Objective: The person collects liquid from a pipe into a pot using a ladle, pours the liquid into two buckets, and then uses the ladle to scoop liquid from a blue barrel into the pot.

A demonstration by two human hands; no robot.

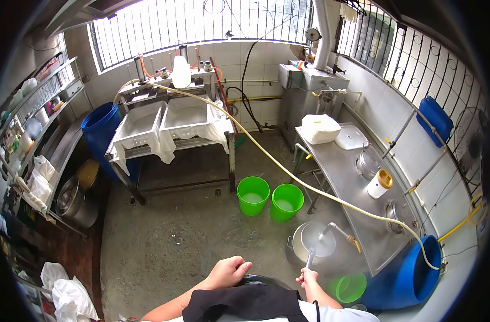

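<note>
Lit mainly by daylight through the barred window (164,29) at the back, burnt almost to white there. Less bright on the grey floor (164,236), and quite dark below the left shelf (68,144). Softly glaring on the metal table (357,188). Strongly bent toward the edges, with black, rounded corners. Rather sharp in the middle.

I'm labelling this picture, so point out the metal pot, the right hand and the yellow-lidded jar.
Metal pot (297,248), head view: inner wall.
Right hand (308,276), head view: middle of the hand.
Yellow-lidded jar (376,187), head view: white body.
</note>
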